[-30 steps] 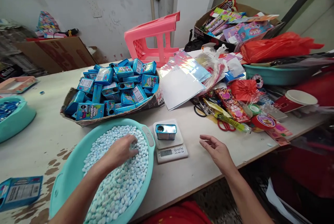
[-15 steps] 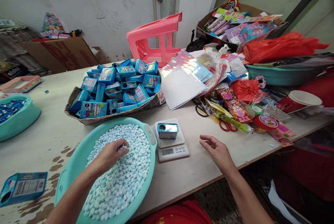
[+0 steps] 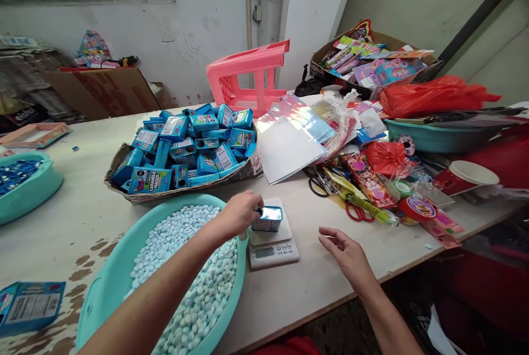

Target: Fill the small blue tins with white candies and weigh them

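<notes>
My left hand (image 3: 239, 213) is closed in a pinch at the round opening of a small blue tin (image 3: 268, 218) that lies on a white digital scale (image 3: 270, 245). What the fingers hold is too small to make out. Below my left arm sits a teal basin (image 3: 115, 283) filled with pale blue candies (image 3: 194, 289). My right hand (image 3: 346, 253) hovers open above the table to the right of the scale, fingers loosely spread, holding nothing.
A cardboard tray (image 3: 182, 189) heaped with blue candy boxes (image 3: 185, 143) stands behind the basin. Shiny pouches (image 3: 289, 134), scissors (image 3: 316, 181), wrappers and red bags crowd the right side. A second teal basin (image 3: 28, 189) is at far left, a flat blue box (image 3: 28, 305) near the front-left edge.
My left hand has left the candy basin and moved right and up to the tin's opening on the scale. My right hand has barely moved.
</notes>
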